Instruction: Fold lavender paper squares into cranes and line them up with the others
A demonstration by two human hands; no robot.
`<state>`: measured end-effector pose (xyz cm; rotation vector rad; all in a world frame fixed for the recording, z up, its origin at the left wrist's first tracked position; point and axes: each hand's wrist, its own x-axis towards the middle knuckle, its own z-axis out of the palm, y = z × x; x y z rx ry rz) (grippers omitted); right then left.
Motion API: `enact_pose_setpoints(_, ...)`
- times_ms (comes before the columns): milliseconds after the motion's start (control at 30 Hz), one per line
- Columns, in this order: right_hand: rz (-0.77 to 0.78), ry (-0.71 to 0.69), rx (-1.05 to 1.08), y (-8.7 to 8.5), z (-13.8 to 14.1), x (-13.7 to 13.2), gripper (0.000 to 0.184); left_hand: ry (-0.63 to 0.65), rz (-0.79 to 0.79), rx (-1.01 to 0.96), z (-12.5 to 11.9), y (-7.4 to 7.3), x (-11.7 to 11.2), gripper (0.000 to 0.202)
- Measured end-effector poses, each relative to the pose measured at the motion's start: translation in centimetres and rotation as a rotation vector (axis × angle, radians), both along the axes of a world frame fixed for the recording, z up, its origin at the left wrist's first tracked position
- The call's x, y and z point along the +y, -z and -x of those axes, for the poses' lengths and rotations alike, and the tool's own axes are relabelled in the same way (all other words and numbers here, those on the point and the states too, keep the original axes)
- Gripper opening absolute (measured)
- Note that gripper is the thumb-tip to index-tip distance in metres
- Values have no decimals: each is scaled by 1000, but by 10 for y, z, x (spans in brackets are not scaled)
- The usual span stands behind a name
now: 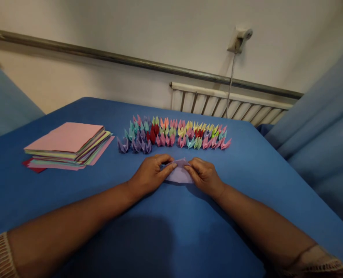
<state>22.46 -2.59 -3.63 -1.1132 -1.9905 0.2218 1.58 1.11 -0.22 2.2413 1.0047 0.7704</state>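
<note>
A sheet of light purple paper [179, 177] is held between my two hands, just above or on the blue table, its upper part bent up to a point. My left hand [152, 172] pinches its left side between thumb and fingers. On the right side, my right hand [204, 174] grips it the same way, thumb pressed on the paper. The fingertips behind the sheet are hidden. Just beyond my hands stand rows of small folded paper cranes [165, 139] in purple, pink, red, teal, green and yellow.
A stack of coloured paper [64, 139], pink on top, lies on the left of the blue-covered table [125, 231]. Behind are a wall rail [130, 61], a radiator [217, 104] and a wall socket with a cord [237, 40]. Blue curtains [321, 104] hang at both sides.
</note>
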Motion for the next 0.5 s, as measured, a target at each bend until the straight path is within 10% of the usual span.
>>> enact_pose_setpoints(267, 715, -92, 415, 10, -4, 13, 21, -155, -29, 21, 7, 12, 23, 26)
enact_pose_setpoints(500, 846, 102, 264, 7, -22, 23, 6, -195, -91, 143, 4, 21, 40, 25)
